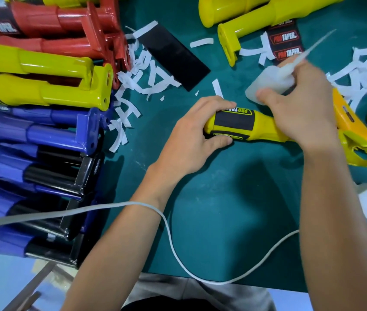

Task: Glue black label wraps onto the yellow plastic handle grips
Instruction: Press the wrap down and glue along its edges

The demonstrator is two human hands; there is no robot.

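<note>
1. Green mat is covering the table, and all the work is lying on it.
2. At the left side, a stack of handles in blue, yellow and red is lying in rows.
3. The yellow handle grip is lying on its side in the middle of the mat, between both hands, with its wide end pointing right. I am judging it to be hard, light and glossy, so it is probably slippery and ready to roll. The bare yellow neck or the butt end is looking like the best place to hold it, away from fresh glue.
4. The left hand is gripping the wrapped end, fingers curled over the top and thumb underneath.
5. The right hand is holding a translucent glue bottle with curled fingers. The bottle is blurred, and its long nozzle is pointing up and away from the handle.
6. The black label wrap is sitting around the handle. It is looking thin and flexible, so I am expecting it to crease easily.
7. White paper strips are lying scattered nearby.
8. "PRO TAPER" is showing upside down on the wrap, partly under the fingers, and again on spare labels at the top right.
</note>
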